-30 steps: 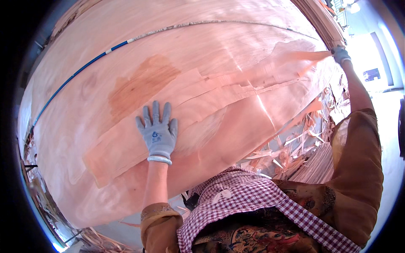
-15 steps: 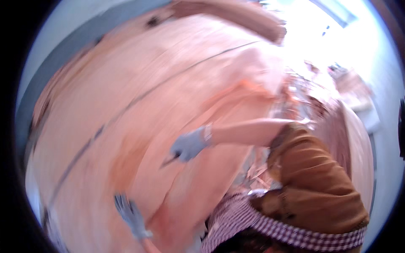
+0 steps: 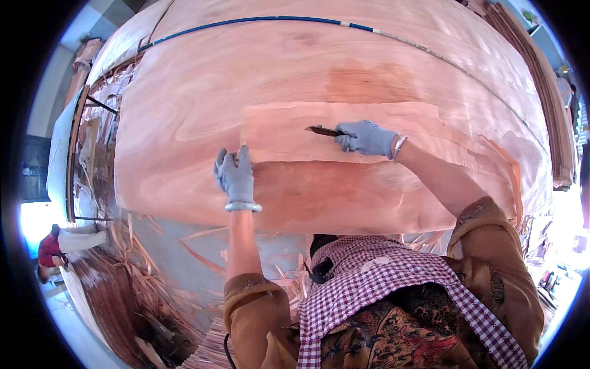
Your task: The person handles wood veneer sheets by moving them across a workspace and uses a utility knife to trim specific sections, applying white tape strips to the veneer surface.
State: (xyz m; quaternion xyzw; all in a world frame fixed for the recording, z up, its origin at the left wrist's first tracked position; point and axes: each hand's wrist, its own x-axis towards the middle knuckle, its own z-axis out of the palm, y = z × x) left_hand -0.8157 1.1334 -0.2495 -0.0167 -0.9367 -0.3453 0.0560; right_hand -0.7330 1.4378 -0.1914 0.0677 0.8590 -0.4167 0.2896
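Observation:
Gloved in grey, my right hand (image 3: 367,138) is closed round the handle of a dark-bladed knife (image 3: 323,130), its blade pointing left just above a loose strip of wood veneer (image 3: 289,138). My left hand (image 3: 235,179), also gloved, is at the strip's lower left corner, with its thumb and bent fingers on the edge. Beneath the strip, a broad pinkish veneer sheet (image 3: 178,117) covers the work surface. A darker reddish patch (image 3: 319,190) shows on the sheet between the strip and my body.
A long blue-and-white rod (image 3: 258,20) lies across the far part of the sheet. Veneer scraps (image 3: 203,255) litter the floor below the near edge. Stacked veneer (image 3: 107,295) stands at lower left, near another person in red (image 3: 50,249). More stacked sheets (image 3: 544,92) line the right.
My view has swung round and steadied from a blur. My left hand, earlier spread on the sheet, is now at the strip's corner. The knife stays in my right hand, now over the strip.

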